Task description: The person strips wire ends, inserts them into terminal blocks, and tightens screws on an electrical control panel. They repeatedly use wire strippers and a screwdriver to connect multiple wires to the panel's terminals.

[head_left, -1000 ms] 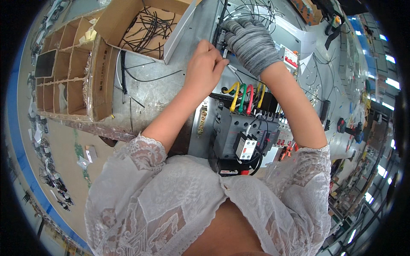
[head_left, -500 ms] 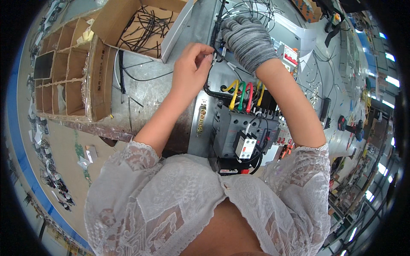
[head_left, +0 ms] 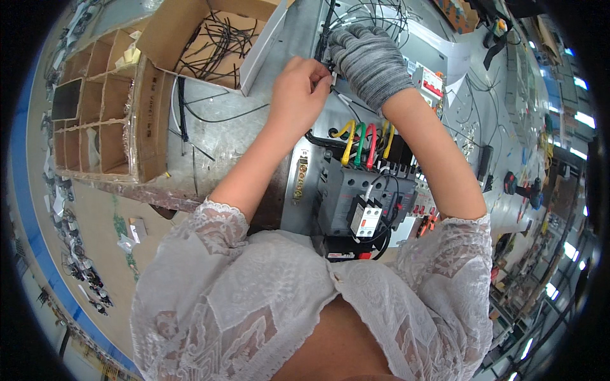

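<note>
My left hand, bare, has its thumb and fingers pinched together at a black cable bundle. What lies between the fingertips is too small to make out. My right hand, in a grey striped knit glove, is curled against the same bundle; its fingertips are mostly hidden. Below the hands, yellow, green and red wires run into a grey circuit breaker on a metal mounting plate. A small white contact block sits on the front of the device.
An open cardboard box of short black strips stands at the left. Beside it is a divided carton. A small red and white breaker is right of my gloved hand, with loose thin wires above. A cordless drill lies far right.
My left hand has moved right and slightly up along the cable bundle, its fingers pinched closer to my right hand. The gloved hand has hardly moved.
</note>
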A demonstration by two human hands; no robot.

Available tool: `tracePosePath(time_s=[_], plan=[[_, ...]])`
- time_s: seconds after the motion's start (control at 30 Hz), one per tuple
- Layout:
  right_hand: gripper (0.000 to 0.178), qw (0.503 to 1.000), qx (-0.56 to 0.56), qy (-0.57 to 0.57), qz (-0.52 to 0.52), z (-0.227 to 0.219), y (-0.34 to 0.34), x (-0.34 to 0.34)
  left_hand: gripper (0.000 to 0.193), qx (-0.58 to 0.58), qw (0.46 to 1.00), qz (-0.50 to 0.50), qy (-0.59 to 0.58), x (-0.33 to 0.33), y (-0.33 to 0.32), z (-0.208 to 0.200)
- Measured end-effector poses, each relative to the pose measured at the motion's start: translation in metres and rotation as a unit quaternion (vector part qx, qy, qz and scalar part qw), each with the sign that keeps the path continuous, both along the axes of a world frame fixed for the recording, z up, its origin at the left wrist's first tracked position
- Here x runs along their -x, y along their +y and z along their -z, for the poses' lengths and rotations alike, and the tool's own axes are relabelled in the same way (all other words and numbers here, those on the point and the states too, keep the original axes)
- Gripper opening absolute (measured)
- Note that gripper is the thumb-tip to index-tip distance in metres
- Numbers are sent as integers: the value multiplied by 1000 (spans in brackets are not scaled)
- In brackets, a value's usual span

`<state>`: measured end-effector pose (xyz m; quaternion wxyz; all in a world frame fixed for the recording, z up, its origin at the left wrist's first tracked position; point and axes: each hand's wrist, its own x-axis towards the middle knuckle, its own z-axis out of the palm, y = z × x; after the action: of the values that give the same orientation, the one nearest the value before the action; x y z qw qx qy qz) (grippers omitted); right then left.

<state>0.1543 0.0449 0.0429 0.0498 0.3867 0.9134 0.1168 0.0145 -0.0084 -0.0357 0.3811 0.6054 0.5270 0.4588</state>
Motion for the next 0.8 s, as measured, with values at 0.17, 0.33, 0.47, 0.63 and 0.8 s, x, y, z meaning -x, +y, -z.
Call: tracePosePath(time_s=[0.17,0.33,0.47,0.63,0.8], plan=[[23,999,-34,26,-27,-2,-1,-8,12,-10,1000,3,13,-1,-4,-11],[21,999,6,52,1,-10,-2,-13,15,-15,1000,7,-3,-10,-6,-20],[31,998,53,40,17,-27,-10,-17,14,-2,997,55,-60,-9,-5,-13],[26,990,122,33,56,-41,-12,-10,9,40,985,85,-146,-5,-4,-5],[27,984,84,109,115,-55,-28,-20,10,93,972,73,-205,-17,-4,-9]])
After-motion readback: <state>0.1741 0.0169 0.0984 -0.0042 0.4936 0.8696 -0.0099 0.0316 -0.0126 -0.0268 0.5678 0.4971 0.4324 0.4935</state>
